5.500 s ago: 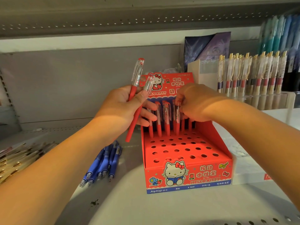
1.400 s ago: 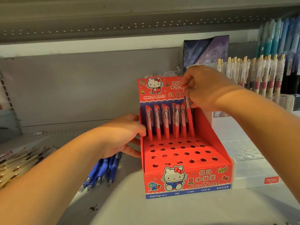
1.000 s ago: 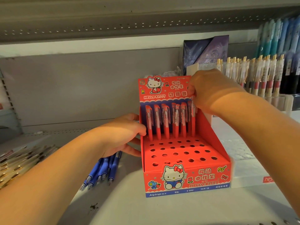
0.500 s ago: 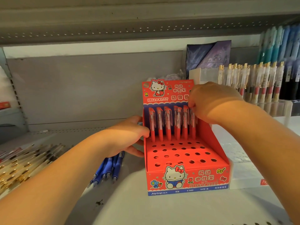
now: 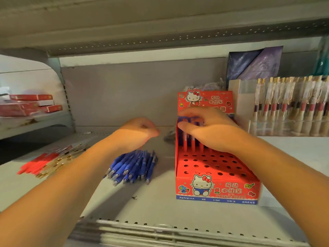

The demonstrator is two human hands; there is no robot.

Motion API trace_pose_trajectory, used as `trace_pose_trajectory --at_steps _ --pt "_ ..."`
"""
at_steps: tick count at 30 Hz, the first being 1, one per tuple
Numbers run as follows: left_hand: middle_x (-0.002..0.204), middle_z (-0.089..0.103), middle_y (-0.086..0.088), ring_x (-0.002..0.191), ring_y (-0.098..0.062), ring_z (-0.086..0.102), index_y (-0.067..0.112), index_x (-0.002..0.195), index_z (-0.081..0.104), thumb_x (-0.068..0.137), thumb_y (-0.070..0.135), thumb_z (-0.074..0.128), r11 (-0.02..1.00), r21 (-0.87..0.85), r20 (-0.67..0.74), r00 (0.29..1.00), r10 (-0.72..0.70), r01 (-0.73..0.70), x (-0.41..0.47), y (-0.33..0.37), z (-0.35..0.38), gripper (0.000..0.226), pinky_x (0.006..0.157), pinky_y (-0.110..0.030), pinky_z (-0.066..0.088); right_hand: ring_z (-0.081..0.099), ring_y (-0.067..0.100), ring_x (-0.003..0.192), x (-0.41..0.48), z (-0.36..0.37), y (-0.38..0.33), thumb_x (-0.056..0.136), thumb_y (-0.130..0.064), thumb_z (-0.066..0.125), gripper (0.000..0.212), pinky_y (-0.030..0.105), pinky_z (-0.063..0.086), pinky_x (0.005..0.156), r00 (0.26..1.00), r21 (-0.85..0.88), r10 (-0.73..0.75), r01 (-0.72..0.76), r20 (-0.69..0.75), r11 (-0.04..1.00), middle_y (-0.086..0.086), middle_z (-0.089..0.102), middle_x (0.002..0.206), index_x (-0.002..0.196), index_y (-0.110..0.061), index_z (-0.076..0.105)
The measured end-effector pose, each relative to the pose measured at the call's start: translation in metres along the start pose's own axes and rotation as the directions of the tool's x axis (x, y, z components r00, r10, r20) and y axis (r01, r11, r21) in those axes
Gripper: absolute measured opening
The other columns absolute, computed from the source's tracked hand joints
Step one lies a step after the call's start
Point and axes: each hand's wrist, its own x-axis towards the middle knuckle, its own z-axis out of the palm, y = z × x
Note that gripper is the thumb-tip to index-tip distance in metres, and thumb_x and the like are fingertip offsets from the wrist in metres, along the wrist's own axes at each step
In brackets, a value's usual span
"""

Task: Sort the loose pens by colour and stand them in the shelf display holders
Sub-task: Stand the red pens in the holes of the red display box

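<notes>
The red display box [image 5: 216, 189], printed with a cartoon cat and with rows of round holes across its stepped top, sits on the shelf right of centre. Only its back row is filled: a line of red pens [image 5: 188, 144] stands upright there under clear caps.

The right hand [image 5: 204, 128] hangs over those caps, thumb and fingers curved round them. It is too blurred for me to say whether it actually pinches one. The left hand [image 5: 138, 131] hovers over the shelf just left of the box, apart from it, with fingers loosely curled under and nothing in it that I can see.

Below that hand lies a heap of blue pens [image 5: 133, 166], tips towards the front. Further left there are loose red pens [image 5: 34, 164] mixed with gold-clipped pens [image 5: 58, 160].

The shelf [image 5: 160, 207] is pale metal with a perforated front lip, a grey back panel [image 5: 142, 90] and another shelf overhead. To the right, a clear holder [image 5: 284, 125] carries a row of gold-topped pens [image 5: 292, 98], with a dark purple packet [image 5: 254, 63] behind. In the bay to the left lie flat red boxes [image 5: 26, 105].
</notes>
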Motion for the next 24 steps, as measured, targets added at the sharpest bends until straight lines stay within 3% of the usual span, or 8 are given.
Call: trace_pose_trajectory --at_steps 3,4,6,9,14,18,21,24 --pt "0.097 0.069 0.004 0.089 -0.016 0.064 0.028 0.096 0.066 0.089 0.037 0.063 0.983 0.177 -0.08 0.997 -0.025 0.039 -0.017 -0.033 -0.031 0.011 0.08 -0.036 0.054 0.05 -0.014 0.104 -0.006 0.017 -0.003 0.091 -0.047 0.06 0.041 0.002 0.033 0.094 0.994 0.064 -0.082 0.077 0.074 0.995 -0.028 0.056 0.125 0.13 -0.036 0.06" --pt "0.098 0.068 0.006 0.089 -0.012 0.062 0.03 0.098 0.065 0.09 0.035 0.062 0.974 0.222 -0.086 0.996 -0.032 0.05 -0.023 -0.045 -0.041 0.01 0.077 -0.03 0.052 0.05 -0.016 0.104 -0.005 0.024 -0.008 0.091 -0.047 0.06 0.041 0.001 0.033 0.093 0.991 0.087 -0.094 0.086 0.096 0.993 -0.027 0.056 0.126 0.131 -0.036 0.06" --pt "0.103 0.068 0.004 0.094 -0.014 0.062 0.027 0.104 0.065 0.091 0.034 0.061 0.961 0.264 -0.086 0.994 -0.064 0.085 -0.034 -0.068 -0.059 0.016 0.077 -0.028 0.05 0.052 -0.009 0.114 0.005 0.038 -0.021 0.092 -0.046 0.06 0.043 0.012 0.037 0.099 0.984 0.121 -0.089 0.07 0.157 0.99 -0.021 0.058 0.133 0.133 -0.032 0.059" --pt "0.105 0.067 0.001 0.096 -0.018 0.062 0.021 0.104 0.067 0.091 0.038 0.062 0.95 0.288 -0.098 0.99 -0.099 0.124 -0.049 -0.098 -0.085 0.023 0.084 -0.035 0.052 0.054 0.004 0.12 0.031 0.062 -0.051 0.092 -0.049 0.059 0.048 0.022 0.039 0.1 0.965 0.135 -0.04 0.005 0.258 0.991 -0.011 0.059 0.135 0.135 -0.027 0.056" --pt "0.104 0.066 0.004 0.094 -0.016 0.062 0.023 0.102 0.065 0.088 0.041 0.066 0.956 0.236 -0.14 0.979 -0.145 0.175 -0.06 -0.162 -0.14 0.023 0.083 -0.036 0.052 0.054 0.014 0.112 0.068 0.114 -0.108 0.094 -0.057 0.052 0.042 0.03 0.039 0.09 0.936 0.08 -0.017 -0.012 0.353 0.997 -0.005 0.06 0.128 0.125 -0.028 0.06" --pt "0.091 0.073 -0.008 0.081 -0.026 0.068 0.015 0.089 0.069 0.084 0.046 0.063 0.943 0.279 -0.143 0.979 -0.147 0.182 -0.053 -0.213 -0.192 0.032 0.077 -0.037 0.053 0.052 0.016 0.114 0.093 0.171 -0.152 0.094 -0.06 0.049 0.047 0.032 0.038 0.091 0.906 0.055 0.009 -0.036 0.422 0.998 -0.004 0.056 0.134 0.128 -0.029 0.059" --pt "0.078 0.059 -0.009 0.066 -0.024 0.053 0.014 0.078 0.061 0.083 0.045 0.063 0.949 0.261 -0.11 0.982 -0.154 0.179 -0.042 -0.248 -0.221 0.031 0.061 -0.032 0.041 0.055 0.027 0.117 0.117 0.213 -0.182 0.096 -0.057 0.049 0.053 0.039 0.044 0.098 0.893 -0.018 0.04 -0.036 0.448 0.999 0.008 0.058 0.134 0.128 -0.016 0.06" --pt "0.071 0.045 -0.008 0.062 -0.021 0.039 0.014 0.075 0.054 0.086 0.035 0.064 0.953 0.227 -0.045 0.979 -0.197 0.202 -0.025 -0.279 -0.237 0.026 0.06 -0.031 0.032 0.054 0.033 0.121 0.136 0.248 -0.207 0.097 -0.054 0.049 0.055 0.045 0.042 0.105 0.882 -0.073 0.071 -0.042 0.467 0.996 0.015 0.057 0.134 0.128 -0.01 0.059"
